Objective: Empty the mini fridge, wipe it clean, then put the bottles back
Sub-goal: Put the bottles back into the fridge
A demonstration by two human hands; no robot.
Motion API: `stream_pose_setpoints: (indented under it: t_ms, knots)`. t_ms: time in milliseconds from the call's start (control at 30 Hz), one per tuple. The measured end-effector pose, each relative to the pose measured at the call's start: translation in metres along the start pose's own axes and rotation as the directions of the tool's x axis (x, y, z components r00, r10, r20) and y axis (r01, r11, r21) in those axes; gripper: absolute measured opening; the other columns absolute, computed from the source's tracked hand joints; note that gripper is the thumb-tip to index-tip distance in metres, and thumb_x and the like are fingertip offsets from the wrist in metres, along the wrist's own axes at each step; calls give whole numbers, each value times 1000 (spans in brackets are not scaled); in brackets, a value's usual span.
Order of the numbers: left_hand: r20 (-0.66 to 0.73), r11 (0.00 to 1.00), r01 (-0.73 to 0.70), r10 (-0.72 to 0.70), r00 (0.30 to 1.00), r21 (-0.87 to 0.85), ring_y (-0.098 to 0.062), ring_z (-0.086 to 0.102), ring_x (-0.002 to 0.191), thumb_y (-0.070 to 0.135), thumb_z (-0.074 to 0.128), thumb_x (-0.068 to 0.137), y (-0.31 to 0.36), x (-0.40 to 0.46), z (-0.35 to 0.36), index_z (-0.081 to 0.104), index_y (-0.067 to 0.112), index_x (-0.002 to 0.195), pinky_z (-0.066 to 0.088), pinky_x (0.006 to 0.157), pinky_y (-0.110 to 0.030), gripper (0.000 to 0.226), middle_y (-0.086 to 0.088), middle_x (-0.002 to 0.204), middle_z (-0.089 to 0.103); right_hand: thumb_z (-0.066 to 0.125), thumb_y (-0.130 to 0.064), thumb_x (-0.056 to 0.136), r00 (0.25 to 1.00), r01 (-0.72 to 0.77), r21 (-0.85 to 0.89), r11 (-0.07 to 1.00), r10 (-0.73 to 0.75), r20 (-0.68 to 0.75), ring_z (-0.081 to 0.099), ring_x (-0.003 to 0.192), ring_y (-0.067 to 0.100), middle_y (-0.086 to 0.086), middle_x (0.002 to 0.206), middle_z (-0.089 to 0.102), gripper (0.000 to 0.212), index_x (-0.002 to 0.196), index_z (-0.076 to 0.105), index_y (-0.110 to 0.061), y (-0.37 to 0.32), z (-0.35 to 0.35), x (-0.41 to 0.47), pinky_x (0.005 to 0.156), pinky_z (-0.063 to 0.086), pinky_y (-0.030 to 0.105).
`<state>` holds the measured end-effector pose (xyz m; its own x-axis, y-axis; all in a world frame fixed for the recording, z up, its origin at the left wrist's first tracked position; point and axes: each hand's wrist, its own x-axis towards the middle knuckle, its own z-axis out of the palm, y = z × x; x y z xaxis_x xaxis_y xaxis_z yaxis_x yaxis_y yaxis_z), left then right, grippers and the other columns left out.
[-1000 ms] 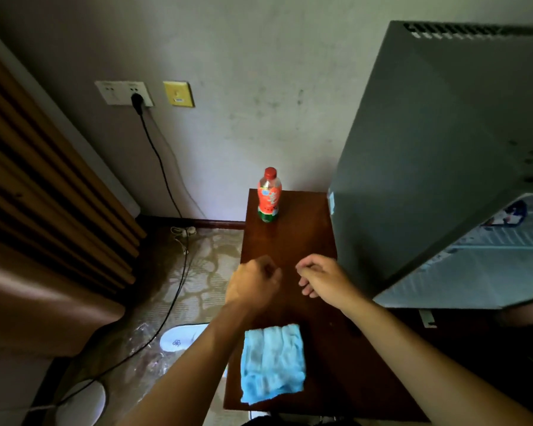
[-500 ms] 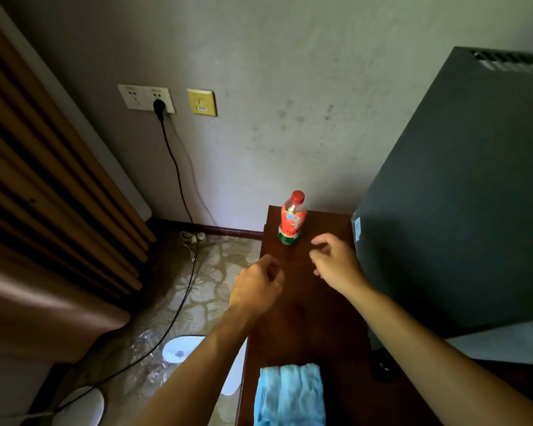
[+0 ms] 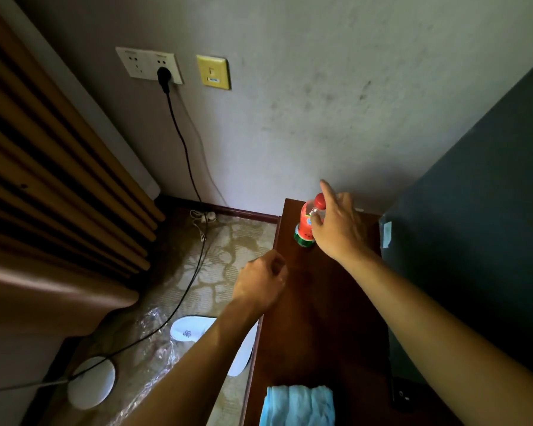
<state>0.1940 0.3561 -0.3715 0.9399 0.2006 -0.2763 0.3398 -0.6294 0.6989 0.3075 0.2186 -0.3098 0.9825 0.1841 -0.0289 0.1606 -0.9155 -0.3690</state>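
Note:
A small bottle point(image 3: 304, 224) with a red cap, red label and green base stands upright at the far end of the dark wooden table point(image 3: 320, 318). My right hand point(image 3: 339, 229) is at the bottle: the thumb lies across its front, the other fingers reach behind it, and the index finger points up past the cap. My left hand point(image 3: 260, 282) hovers over the table's left edge with curled fingers and holds nothing. The mini fridge point(image 3: 474, 210) shows only its dark side wall on the right. A folded blue cloth point(image 3: 299, 405) lies at the table's near end.
A black cable point(image 3: 182, 142) runs from the wall socket point(image 3: 150, 64) down across the patterned floor. White slippers point(image 3: 194, 332) and clear plastic wrap lie on the floor left of the table. A slatted wooden panel point(image 3: 59, 179) fills the left side.
My right hand has reached forward from mid-table to the bottle and closed round it. The view has swung left and forward, so the fridge's open interior is out of sight.

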Motion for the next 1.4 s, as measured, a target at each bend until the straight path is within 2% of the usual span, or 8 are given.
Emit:
stream_pose_setpoints:
  t_ms: [267, 567, 700, 833, 1133, 1233, 1300, 1400]
  knots:
    - [18, 999, 40, -40, 999, 34, -22, 68, 87, 38, 58, 92, -7, 2, 4, 64, 31, 103, 55, 79, -38, 15, 5, 93, 72, 55, -40, 95, 997, 25, -80, 997, -30, -69, 60, 107, 27, 10, 120, 58, 39, 126, 46, -18, 4, 16, 7, 79, 52, 33]
    - [-7, 999, -12, 12, 1000, 46, -22, 67, 88, 36, 61, 90, 4, -17, 2, 63, 29, 103, 55, 77, -37, 15, 5, 93, 71, 50, -54, 92, 989, 112, -24, 993, -114, -95, 67, 88, 21, 4, 101, 66, 43, 112, 49, -16, 7, 6, -51, 71, 58, 35]
    - [12, 998, -28, 27, 1000, 61, -23, 67, 92, 38, 68, 85, 13, -34, 0, 57, 26, 114, 55, 78, -37, 33, 1, 102, 71, 46, -57, 91, 969, 219, -72, 973, -226, -100, 67, 76, 20, 2, 92, 67, 45, 110, 51, -16, 6, -8, -90, 64, 58, 33]
    - [7, 989, -32, 32, 999, 144, -24, 63, 106, 47, 76, 78, 20, -58, 4, 42, 25, 131, 52, 87, -39, 66, -2, 119, 63, 41, -60, 88, 939, 303, 21, 953, -294, -180, 69, 70, 20, 5, 86, 68, 52, 105, 55, -13, 10, -27, -130, 59, 60, 32]
    - [132, 976, -123, 100, 986, 179, -28, 59, 112, 50, 76, 75, 26, -107, 22, 37, 31, 142, 51, 93, -43, 80, -4, 127, 47, 47, -58, 89, 896, 326, 183, 927, -241, -373, 67, 68, 15, 5, 84, 69, 48, 98, 59, -12, 35, -60, -206, 58, 47, 13]
    - [143, 973, -196, 179, 973, 119, -21, 59, 104, 51, 77, 71, 28, -121, 32, 41, 39, 139, 50, 86, -33, 77, 5, 116, 48, 49, -56, 87, 881, 313, 202, 928, -204, -426, 59, 64, 6, 3, 80, 69, 46, 94, 60, -12, 45, -68, -228, 57, 35, 1]
    - [135, 966, -236, 221, 966, 104, -12, 56, 95, 57, 73, 65, 31, -131, 40, 41, 48, 133, 43, 79, -25, 75, 14, 108, 45, 54, -52, 86, 866, 310, 204, 929, -188, -464, 61, 64, 8, 2, 79, 69, 41, 93, 59, -13, 53, -71, -240, 56, 41, 7]
    - [152, 959, -256, 238, 959, 118, -12, 56, 94, 64, 67, 59, 35, -140, 52, 37, 54, 127, 40, 75, -23, 75, 18, 106, 44, 60, -51, 86, 854, 292, 234, 927, -143, -501, 67, 66, 14, 1, 80, 69, 38, 93, 58, -13, 67, -75, -255, 56, 49, 17]
